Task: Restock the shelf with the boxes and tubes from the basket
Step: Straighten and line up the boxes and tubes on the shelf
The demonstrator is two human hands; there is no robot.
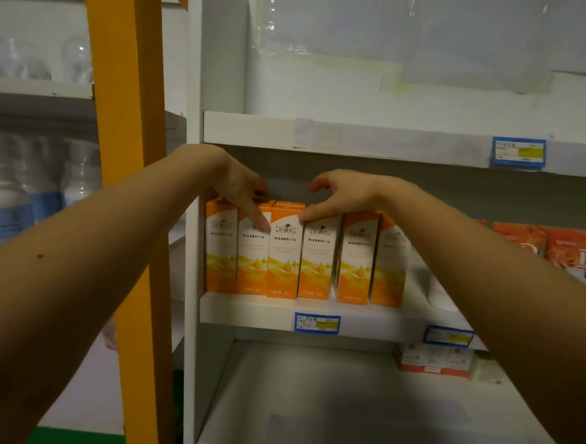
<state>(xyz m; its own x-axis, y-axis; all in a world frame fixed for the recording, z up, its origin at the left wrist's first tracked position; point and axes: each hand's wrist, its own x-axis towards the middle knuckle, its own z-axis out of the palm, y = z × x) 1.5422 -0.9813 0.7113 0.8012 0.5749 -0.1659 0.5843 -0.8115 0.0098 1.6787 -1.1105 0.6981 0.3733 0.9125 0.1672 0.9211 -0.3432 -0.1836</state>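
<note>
On the shelf (pixel 252 310), orange boxes (pixel 284 255) under left hand (pixel 240 184), right hand (pixel 344 194)

White shelf (pixel 245 310), orange boxes (pixel 284 252) upright

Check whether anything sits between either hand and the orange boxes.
Nothing visible: the left hand pinches the top of one of the orange boxes; the right hand touches a neighbour with its thumb.
</note>
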